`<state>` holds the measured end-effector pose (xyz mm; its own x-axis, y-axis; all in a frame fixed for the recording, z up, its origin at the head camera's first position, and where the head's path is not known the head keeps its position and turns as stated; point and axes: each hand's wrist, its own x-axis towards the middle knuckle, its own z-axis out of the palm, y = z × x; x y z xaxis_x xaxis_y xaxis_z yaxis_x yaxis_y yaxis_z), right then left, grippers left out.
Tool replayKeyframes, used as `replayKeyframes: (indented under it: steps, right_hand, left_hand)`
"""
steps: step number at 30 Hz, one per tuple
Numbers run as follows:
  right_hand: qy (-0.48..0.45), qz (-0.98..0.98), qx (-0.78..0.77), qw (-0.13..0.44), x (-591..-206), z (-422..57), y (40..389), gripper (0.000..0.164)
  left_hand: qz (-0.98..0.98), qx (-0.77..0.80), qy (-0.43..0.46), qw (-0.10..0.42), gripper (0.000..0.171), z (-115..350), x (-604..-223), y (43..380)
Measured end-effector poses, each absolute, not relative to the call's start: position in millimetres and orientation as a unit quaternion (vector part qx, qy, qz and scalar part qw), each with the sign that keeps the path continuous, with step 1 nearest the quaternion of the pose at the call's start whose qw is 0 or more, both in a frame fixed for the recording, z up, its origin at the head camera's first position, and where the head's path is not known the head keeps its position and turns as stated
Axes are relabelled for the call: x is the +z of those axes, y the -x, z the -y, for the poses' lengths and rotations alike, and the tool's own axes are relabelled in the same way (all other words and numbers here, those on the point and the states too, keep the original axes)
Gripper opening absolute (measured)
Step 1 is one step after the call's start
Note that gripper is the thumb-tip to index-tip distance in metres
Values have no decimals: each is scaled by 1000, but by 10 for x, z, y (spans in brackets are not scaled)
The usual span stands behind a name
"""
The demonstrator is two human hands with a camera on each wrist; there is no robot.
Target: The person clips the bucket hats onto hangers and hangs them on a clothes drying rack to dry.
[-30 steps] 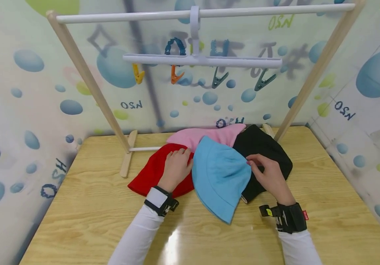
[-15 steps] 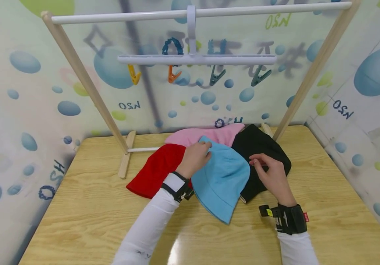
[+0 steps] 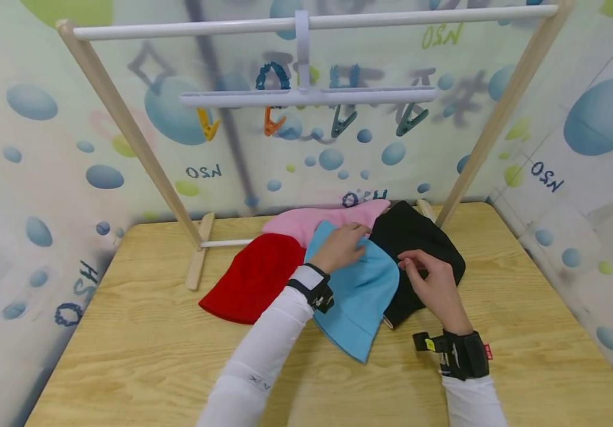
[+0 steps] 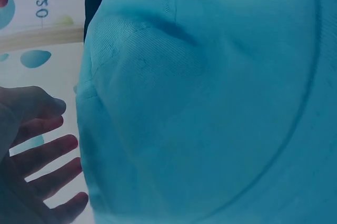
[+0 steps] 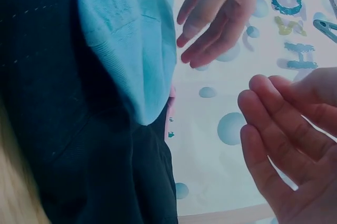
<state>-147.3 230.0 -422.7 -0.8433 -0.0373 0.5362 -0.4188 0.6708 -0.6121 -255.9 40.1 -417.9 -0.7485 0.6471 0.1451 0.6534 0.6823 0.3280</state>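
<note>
Overhead, at far left, a yellow clip (image 3: 208, 126) hangs from a white hanger (image 3: 306, 97) hooked on the rack's white bar (image 3: 189, 29). Below it on the wooden table (image 3: 140, 367), red bucket hat (image 3: 255, 276), lying brim toward the person; left sleeve (image 3: 269, 332) passes over its near edge, so a low sweep of that arm could shove it. Orange clip (image 3: 270, 128) next; pink hat (image 3: 314, 222) behind, partly covered. Left hand (image 3: 340, 248) over the light-blue bucket hat (image 3: 362, 296), fingers spread, gripping nothing; the right-wrist view shows it clear of the cloth. Two dark-green clips (image 3: 337, 126) complete the row; no hat in any clip. The blue hat lies foremost, overlapping pink and black: a careless grab could take two layers, or friction drag a neighbour along. Black bucket hat (image 3: 413, 231) at right, its crown slumped. Right hand (image 3: 435, 283) just above it, fingers bent loosely, nothing held; closing too deep here could snag black along with blue. A hard tug on a clip could unseat the hanger's hook.
</note>
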Motion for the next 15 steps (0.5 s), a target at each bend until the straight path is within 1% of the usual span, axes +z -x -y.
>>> replayKeyframes:
  steps: [8, 15]
  right_hand:
    - [-123, 884, 383, 238, -4260, -2334, 1493, 12]
    - [-122, 888, 377, 235, -4278, -2363, 1497, 12]
  left_hand:
    - [928, -147, 340, -26, 36, -492, -4163, 2603]
    - [937, -113, 329, -29, 39, -510, -4086, 2582]
